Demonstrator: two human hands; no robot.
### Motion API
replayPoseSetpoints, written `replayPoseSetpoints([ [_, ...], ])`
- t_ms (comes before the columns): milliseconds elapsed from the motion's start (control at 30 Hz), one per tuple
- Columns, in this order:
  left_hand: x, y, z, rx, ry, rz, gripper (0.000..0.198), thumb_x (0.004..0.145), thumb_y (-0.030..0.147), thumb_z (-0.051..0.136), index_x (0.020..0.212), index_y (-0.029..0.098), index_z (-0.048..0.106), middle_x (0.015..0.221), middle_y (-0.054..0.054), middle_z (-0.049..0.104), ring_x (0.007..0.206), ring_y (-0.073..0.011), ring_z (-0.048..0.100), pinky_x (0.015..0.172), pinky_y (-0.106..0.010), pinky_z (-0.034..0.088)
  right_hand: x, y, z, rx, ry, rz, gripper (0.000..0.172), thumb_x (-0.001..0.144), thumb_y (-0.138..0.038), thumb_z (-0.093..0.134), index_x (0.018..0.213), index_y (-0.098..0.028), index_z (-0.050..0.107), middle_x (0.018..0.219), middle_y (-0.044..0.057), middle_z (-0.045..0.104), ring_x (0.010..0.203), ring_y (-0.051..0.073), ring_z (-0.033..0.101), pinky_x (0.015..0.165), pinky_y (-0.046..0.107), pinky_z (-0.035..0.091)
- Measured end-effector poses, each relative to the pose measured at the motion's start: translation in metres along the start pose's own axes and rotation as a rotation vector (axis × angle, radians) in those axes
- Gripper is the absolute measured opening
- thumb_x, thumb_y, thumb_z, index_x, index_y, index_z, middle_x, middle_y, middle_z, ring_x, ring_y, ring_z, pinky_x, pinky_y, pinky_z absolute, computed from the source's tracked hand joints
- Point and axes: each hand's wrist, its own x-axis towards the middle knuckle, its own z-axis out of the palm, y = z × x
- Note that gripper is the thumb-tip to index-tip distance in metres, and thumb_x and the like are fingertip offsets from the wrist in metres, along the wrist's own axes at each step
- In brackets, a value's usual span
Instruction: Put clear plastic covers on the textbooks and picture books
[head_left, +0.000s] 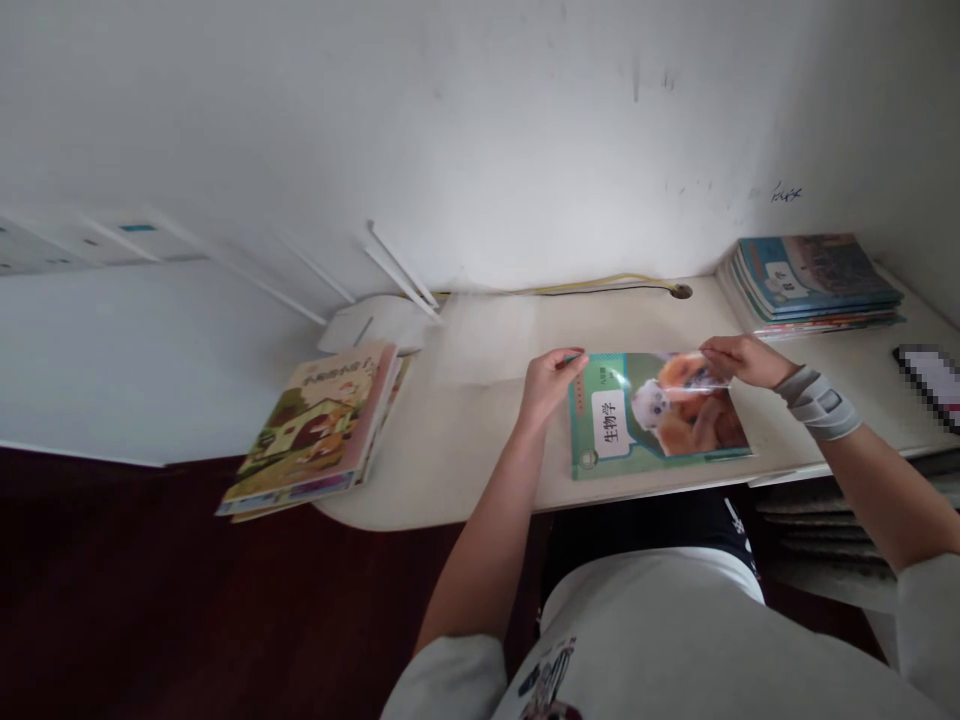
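Note:
A green textbook [622, 460] with a picture of orange-furred monkeys and a glossy cover lies sideways at the front of the white desk, between both hands. My left hand [553, 378] pinches its far left corner between thumb and fingers. At the far right corner, my right hand [742, 358], with a grey wrist brace [821, 402] on the wrist, grips the same book. Light glares off the cover near both hands. Whether the book rests fully on the desk or is slightly raised, I cannot tell.
A stack of picture books [315, 430] overhangs the desk's left end. Another stack of blue-covered books [825, 275] stands at the back right. A phone [930, 380] lies at the right edge. Yellow and black cables [585, 287] run along the wall to a hole [681, 291].

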Motion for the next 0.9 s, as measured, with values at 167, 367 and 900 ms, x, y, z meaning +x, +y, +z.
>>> replayPoseSetpoints([
  [167, 0.001, -0.001, 0.005, -0.134, -0.08, -0.159, 0.037, 0.062, 0.053, 0.067, 0.065, 0.017, 0.058, 0.061, -0.002, 0.06, 0.058, -0.0146, 0.057, 0.056, -0.027, 0.046, 0.003, 0.025, 0.002, 0.271, 0.138, 0.127, 0.042, 0.08, -0.059, 0.046, 0.07, -0.019, 0.052, 0.059, -0.002, 0.049, 0.056, 0.012, 0.044, 0.055, 0.025, 0.036],
  [367, 0.015, -0.013, 0.009, 0.21, -0.016, -0.185, 0.039, 0.066, 0.053, 0.061, 0.053, 0.019, 0.048, 0.053, 0.0, 0.051, 0.059, -0.0166, 0.055, 0.053, -0.026, 0.04, 0.027, 0.037, 0.021, 0.088, 0.055, 0.277, 0.049, 0.082, -0.059, 0.037, 0.059, -0.017, 0.05, 0.051, -0.004, 0.042, 0.052, 0.01, 0.039, 0.05, 0.023, 0.032],
  [900, 0.006, -0.014, 0.021, 1.159, -0.064, 0.1, 0.021, 0.09, 0.033, 0.041, 0.098, 0.022, 0.058, 0.105, -0.008, 0.056, 0.086, -0.0205, 0.059, 0.067, -0.029, 0.043, 0.021, 0.02, 0.041, -0.552, 0.065, 0.782, 0.038, 0.092, -0.036, 0.033, 0.11, -0.014, 0.058, 0.097, 0.018, 0.068, 0.092, 0.029, 0.064, 0.072, 0.034, 0.044],
])
